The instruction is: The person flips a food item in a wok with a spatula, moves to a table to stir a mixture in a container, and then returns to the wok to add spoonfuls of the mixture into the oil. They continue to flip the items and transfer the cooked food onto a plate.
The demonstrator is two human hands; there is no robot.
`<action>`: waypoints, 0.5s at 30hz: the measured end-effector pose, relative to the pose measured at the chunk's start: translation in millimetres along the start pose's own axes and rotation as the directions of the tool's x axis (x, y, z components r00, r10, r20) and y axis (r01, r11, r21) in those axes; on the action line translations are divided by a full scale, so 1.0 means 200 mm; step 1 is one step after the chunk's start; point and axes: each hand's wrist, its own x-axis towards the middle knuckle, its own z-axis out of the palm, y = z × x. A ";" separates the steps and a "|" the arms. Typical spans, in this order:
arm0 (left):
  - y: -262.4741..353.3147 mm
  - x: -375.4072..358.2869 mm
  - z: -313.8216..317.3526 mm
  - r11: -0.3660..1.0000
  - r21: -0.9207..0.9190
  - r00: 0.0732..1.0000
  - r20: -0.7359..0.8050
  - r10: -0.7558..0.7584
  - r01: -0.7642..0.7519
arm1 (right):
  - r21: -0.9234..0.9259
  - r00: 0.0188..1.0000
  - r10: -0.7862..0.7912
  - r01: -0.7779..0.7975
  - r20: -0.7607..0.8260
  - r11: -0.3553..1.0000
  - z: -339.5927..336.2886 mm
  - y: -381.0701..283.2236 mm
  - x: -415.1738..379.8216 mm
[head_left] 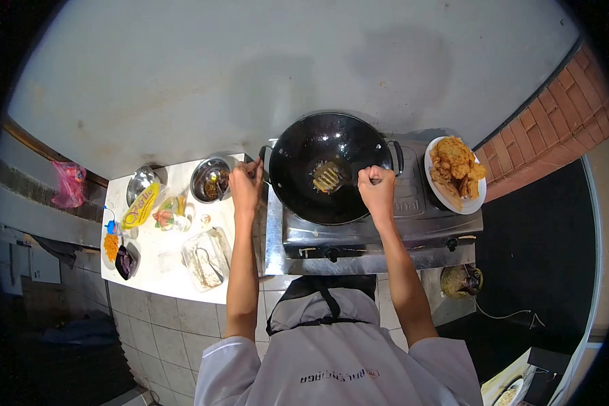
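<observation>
A black wok [294, 193] sits on the metal gas stove [406, 227], with a slotted spatula [328, 177] and some food low in its middle. My right hand [376, 186] is closed over the wok's right side, around the spatula's handle, which it mostly hides. At the wok's left handle is my left hand [247, 181], its fingers closed; a cloth or the handle may be in them, too small to tell.
Fried food lies on a white plate [477, 196] at the right. The white table [162, 271] at the left holds metal bowls [210, 180], a yellow packet [141, 205], a plastic container [206, 260] and orange food [111, 248]. A gas cylinder [459, 281] stands below.
</observation>
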 end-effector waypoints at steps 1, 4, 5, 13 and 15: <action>0.00 0.00 0.00 1.000 -0.001 1.000 0.001 0.001 -0.001 | 0.007 1.000 0.012 -0.013 0.010 1.000 0.00 0.00 0.00; 0.00 0.00 0.00 1.000 -0.001 1.000 0.005 -0.027 0.027 | 0.035 1.000 0.025 -0.026 0.013 0.999 0.01 0.03 0.00; 0.00 0.00 0.00 1.000 -0.016 1.000 -0.005 -0.021 0.020 | 0.034 1.000 0.026 -0.026 0.013 0.999 0.01 0.04 0.00; 0.02 0.00 0.00 1.000 -0.010 1.000 0.011 -0.030 0.030 | 0.103 0.999 -0.010 0.013 -0.030 0.995 0.02 0.02 0.00; 0.01 0.00 0.00 0.999 -0.012 0.999 0.009 -0.042 0.042 | 0.079 1.000 -0.001 0.002 -0.017 0.997 0.01 0.02 0.00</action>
